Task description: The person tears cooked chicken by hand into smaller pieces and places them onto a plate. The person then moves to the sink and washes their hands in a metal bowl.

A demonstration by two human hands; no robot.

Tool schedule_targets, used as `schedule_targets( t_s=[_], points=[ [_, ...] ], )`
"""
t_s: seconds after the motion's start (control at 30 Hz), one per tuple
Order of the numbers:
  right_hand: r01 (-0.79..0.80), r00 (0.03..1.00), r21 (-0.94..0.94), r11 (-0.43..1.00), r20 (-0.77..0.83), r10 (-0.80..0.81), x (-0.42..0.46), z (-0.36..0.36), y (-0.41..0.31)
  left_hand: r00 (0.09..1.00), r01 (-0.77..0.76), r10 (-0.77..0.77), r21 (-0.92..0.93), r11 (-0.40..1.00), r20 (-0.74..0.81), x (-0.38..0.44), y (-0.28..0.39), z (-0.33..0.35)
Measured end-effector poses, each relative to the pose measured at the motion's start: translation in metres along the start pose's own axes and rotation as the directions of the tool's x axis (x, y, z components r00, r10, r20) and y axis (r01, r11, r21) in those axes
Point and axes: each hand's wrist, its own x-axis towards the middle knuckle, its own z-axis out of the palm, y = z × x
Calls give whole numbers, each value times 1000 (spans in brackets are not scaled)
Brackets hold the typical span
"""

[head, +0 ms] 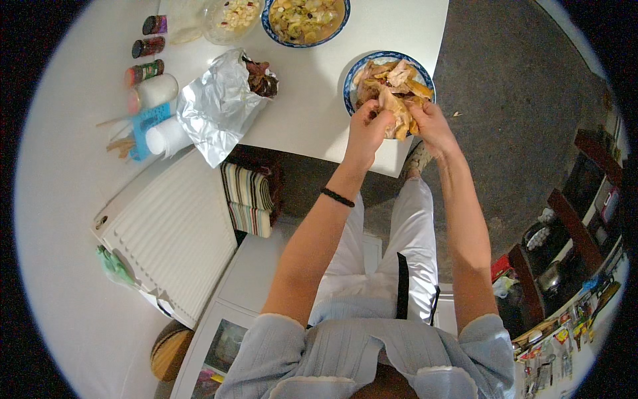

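Observation:
A round plate with a blue patterned rim (pixel 350 75) stands near the right edge of the white table. Pieces of cooked poultry (pixel 398 74), pale meat with yellowish skin, are heaped on it. Over its near side, my left hand (pixel 370 127), below a black wristband, pinches one side of a piece of poultry (pixel 395 110). My right hand (pixel 431 127) has its fingers on the other side of that same piece. The fingertips are partly hidden by the meat, and so is the near part of the plate.
Left of the plate, crumpled aluminium foil (pixel 212 104) holds dark meat (pixel 263 80). A bowl of cooked cabbage (pixel 309 20) and a clear bowl (pixel 234 15) stand at the back. Jars (pixel 155 92) and a paper roll (pixel 167 137) line the wall, above a white radiator (pixel 172 239).

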Motion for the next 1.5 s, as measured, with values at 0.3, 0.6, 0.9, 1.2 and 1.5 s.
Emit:
schedule_targets(
  t_s=[0.3,0.6,0.9,1.2,1.5],
  points=[
    [-250,957,218,943,205,206,-7,-24,3,961,188,-143,-181,965,236,-3,14,5],
    [-178,984,338,924,89,157,-12,-5,-2,973,12,29,-174,985,228,3,6,5],
    [46,998,177,983,31,-53,-16,-2,12,998,-8,17,-143,990,65,6,4,4],
    [676,676,-737,11,614,-408,-23,-18,-39,997,80,-69,-318,945,46,13,8,4],
    [614,611,-768,-181,608,-507,-19,-8,-20,996,2,-35,-360,933,-86,20,7,13]
  ],
)
